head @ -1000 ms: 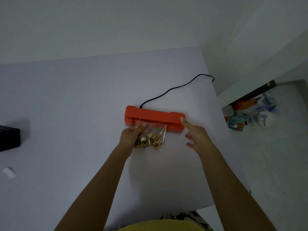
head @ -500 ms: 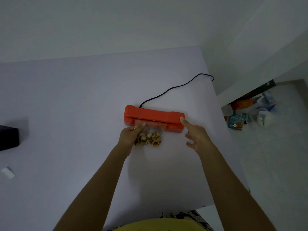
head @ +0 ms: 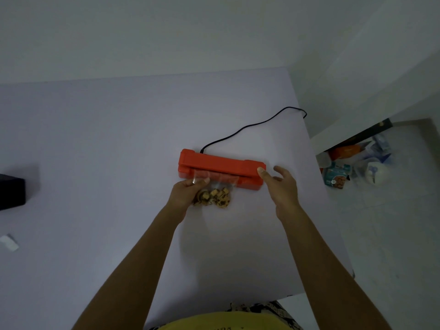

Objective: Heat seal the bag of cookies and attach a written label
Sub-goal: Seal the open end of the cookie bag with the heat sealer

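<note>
An orange heat sealer (head: 219, 164) lies across the white table (head: 107, 139), its black cord (head: 252, 126) running to the table's right edge. A clear bag of cookies (head: 217, 195) lies in front of it, with the bag's open top tucked into the sealer's slot. My left hand (head: 188, 191) pinches the bag's left top corner. My right hand (head: 279, 184) rests with its thumb on the sealer's right end, the other fingers spread and holding nothing.
A black box (head: 10, 194) sits at the table's left edge, and a small white paper slip (head: 9, 242) lies nearer to me on the left. Past the right table edge, packets and bags (head: 352, 167) are on the floor.
The bag's top has slid further into the sealer slot and the cookies lie closer to the sealer. My right fingers have spread a little.
</note>
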`<act>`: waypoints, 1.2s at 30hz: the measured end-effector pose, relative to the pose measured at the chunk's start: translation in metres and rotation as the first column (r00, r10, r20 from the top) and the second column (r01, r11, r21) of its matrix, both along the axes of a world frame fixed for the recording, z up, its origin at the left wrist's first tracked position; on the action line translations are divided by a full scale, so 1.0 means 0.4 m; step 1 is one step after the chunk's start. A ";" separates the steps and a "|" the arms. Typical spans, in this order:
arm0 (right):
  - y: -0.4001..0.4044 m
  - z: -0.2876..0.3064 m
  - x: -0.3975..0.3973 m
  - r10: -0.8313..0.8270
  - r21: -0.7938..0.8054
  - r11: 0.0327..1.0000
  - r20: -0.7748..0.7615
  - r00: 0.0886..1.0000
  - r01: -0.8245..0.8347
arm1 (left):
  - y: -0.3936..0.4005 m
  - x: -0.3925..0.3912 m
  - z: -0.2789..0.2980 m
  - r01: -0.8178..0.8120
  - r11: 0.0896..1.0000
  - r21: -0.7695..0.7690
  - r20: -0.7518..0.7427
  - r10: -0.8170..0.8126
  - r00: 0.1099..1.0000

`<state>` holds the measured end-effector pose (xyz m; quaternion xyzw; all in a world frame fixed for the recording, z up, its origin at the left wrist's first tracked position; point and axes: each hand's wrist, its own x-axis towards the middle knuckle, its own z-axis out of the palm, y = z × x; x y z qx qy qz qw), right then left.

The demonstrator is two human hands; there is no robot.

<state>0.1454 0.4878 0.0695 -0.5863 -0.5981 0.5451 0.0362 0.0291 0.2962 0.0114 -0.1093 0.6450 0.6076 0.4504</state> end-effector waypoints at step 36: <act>-0.158 0.141 -0.079 -0.064 0.050 0.996 -0.222 0.973 0.077 | -0.007 -0.014 -0.002 0.023 0.999 0.030 0.064 -0.025 0.998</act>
